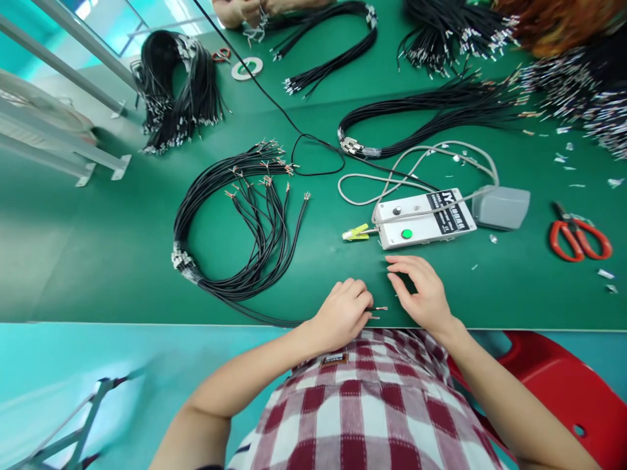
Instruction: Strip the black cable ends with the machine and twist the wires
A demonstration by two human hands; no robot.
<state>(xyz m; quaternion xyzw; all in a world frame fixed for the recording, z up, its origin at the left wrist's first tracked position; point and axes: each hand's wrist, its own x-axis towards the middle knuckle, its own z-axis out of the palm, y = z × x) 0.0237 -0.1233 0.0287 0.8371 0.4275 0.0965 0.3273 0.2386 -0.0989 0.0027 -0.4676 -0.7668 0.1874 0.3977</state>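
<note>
Near the front edge of the green table, my left hand (pixel 345 308) is closed round the ends of black cables (pixel 264 318), whose stripped tips stick out on its right side. These cables run left to a curved bundle (pixel 189 202) with a light-coloured tie at its lower left. To the right of the tips, my right hand (pixel 422 290) is held with thumb and fingers apart and nothing between them. Beyond it lies a white box (pixel 425 220) with a green button, a yellow-green clip (pixel 356 233) at its left end.
Red-handled cutters (pixel 580 236) lie at the right among white scraps. A grey adapter (pixel 500 207) sits beside the box. Further back are more cable bundles (pixel 179 91), a tape roll (pixel 247 68), small red scissors (pixel 222 55) and another person's hands (pixel 247 12). A red chair (pixel 563 391) stands below right.
</note>
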